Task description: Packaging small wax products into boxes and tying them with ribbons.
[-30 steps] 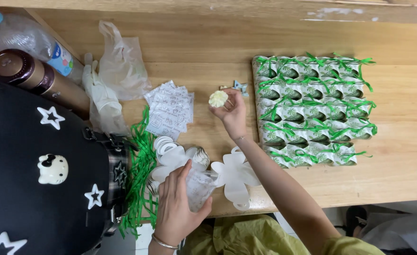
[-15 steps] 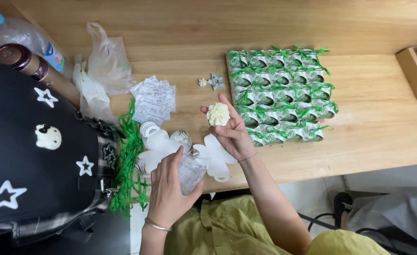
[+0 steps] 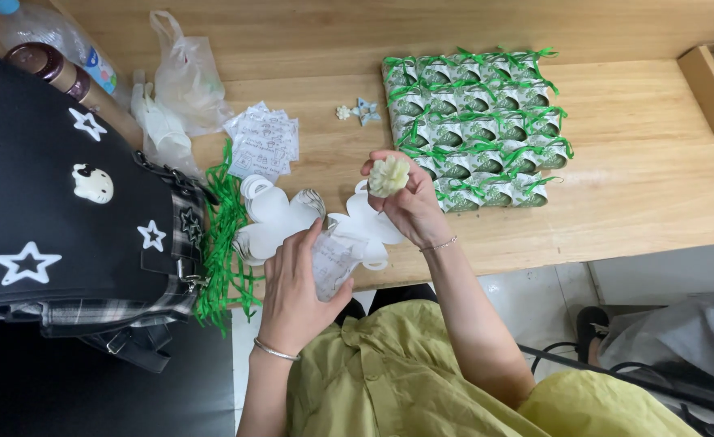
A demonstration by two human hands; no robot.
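Cream flower (image 3: 389,174) shows; left hand (image 3: 296,295) half hides clear wrapper (image 3: 334,263).

- Flower (image 3: 389,175): a small, pale cream-yellow ball with ribbed, petal-like folds, pinched at the fingertips of the right hand (image 3: 408,204) and held above the table's front part, just left of the block of green-ribboned boxes.
- Bag (image 3: 334,263): a small clear plastic pouch with faint print on it, gripped upright in the left hand (image 3: 296,291) near the table edge (what is inside it cannot be told).
- Cutouts (image 3: 280,217): flat white card shapes with rounded lobes, lying unfolded on the wood, partly under both hands, beside a heap of green ribbon.
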